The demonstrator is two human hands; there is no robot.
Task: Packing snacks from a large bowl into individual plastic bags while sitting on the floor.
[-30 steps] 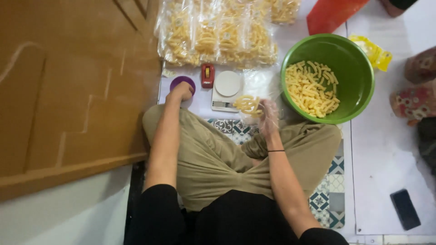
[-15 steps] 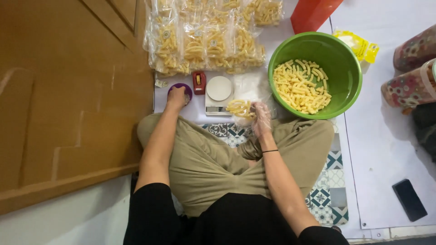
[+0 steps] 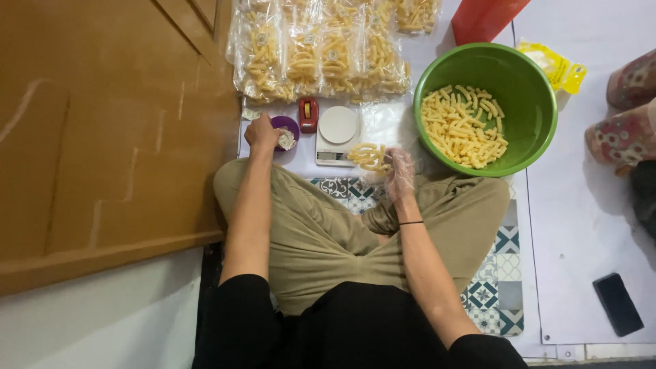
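Since the earlier frame little has shifted: the left hand is kept at the small purple bowl, fingers curled on its rim. A clear bag of yellow snack sticks is grasped in the gloved right hand, just beside the white kitchen scale. The green basin is found right of those fingers, the sealed snack bags beyond them.

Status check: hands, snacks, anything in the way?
Left hand at purple cup. Gloved right hand holds snacks beside scale. Green bowl to the right, nothing blocking.
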